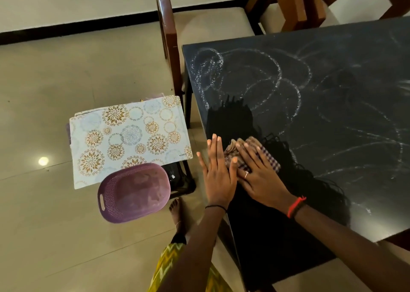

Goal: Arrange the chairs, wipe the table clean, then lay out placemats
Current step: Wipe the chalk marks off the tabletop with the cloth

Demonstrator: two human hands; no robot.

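Right hand (255, 172) lies flat, fingers spread, pressing the cloth (250, 152) onto the table (332, 114) near its 9 o'clock edge; a pressing hold, not a clenched one, which suits wiping. Left hand (216, 169) is flat and released, grasping nothing, set at the table edge just at 9 o'clock of the cloth, likely to catch or block swept dirt. Pale curved smears across the tabletop, from 12 to 3 o'clock, suggest wiping is partly done.

Placemats (131, 136) wait stacked on a low stand off the table at 9 o'clock, with a basket (133, 194) overlapping their near edge, both kept clear of the wet surface. Chair (199, 29) stands at 11 o'clock, tucked against the table.

Stand mostly hidden under the mats. Mat count cannot be told. Far chairs cut off at the top. Cloth partly covered by fingers.
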